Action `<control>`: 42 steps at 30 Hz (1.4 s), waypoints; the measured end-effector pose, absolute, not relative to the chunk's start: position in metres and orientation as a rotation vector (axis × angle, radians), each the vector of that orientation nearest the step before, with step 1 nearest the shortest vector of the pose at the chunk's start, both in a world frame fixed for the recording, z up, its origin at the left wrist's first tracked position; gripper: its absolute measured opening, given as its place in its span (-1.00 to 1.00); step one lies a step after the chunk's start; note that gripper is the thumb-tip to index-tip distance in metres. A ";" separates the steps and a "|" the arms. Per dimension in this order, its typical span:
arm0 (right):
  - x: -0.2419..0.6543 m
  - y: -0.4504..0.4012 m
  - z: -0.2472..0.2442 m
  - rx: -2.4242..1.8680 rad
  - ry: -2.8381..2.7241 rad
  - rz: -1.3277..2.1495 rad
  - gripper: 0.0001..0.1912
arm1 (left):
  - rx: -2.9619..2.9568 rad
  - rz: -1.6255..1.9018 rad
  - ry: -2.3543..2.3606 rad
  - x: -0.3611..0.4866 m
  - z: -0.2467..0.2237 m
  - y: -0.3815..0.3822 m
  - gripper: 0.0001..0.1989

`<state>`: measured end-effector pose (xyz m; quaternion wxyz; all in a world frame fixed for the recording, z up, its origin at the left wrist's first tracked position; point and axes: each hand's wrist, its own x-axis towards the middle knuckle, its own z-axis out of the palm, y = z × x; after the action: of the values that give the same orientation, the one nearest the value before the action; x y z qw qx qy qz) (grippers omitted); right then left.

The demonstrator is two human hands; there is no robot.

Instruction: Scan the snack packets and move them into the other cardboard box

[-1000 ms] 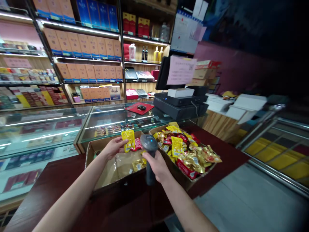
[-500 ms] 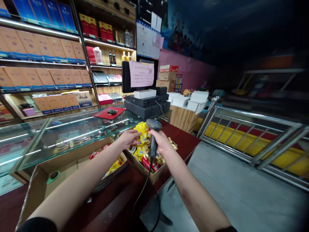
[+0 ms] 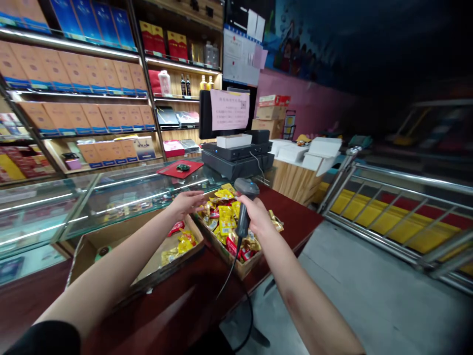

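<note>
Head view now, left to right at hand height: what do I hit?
Left hand → yellow packet on the heap → handheld scanner gripped in the right hand → metal railing.

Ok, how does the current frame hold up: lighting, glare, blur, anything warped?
Head view: light strips glow white along the shelves, and bright streaks cross the glass counter; head view: the upper right falls to near-black, losing detail; head view: small print on the pink sheet is too soft to read; head view: shelves lean, suggesting wide-lens distortion.
</note>
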<state>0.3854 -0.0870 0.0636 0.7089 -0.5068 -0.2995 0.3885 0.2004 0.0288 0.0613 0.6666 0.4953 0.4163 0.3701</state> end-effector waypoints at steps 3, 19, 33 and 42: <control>0.354 -0.082 0.063 -1.097 -0.692 0.945 -0.70 | 1.150 0.868 1.019 0.156 0.054 0.037 -0.61; 0.199 -0.060 -0.009 -0.960 -0.578 1.622 -0.77 | 1.009 0.996 1.534 0.020 -0.058 0.052 -0.56; 0.200 -0.050 -0.020 -1.018 -0.588 1.705 -0.77 | 0.784 1.009 1.314 0.035 -0.072 0.061 -0.76; 0.200 -0.043 -0.013 -1.045 -0.511 1.799 -0.81 | 0.621 1.072 1.107 0.021 -0.039 0.055 -0.79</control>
<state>0.2005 -0.0425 -0.0129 0.4788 -0.4283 -0.2095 0.7372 0.0208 0.0545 -0.0394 0.6744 0.2760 0.4920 0.4765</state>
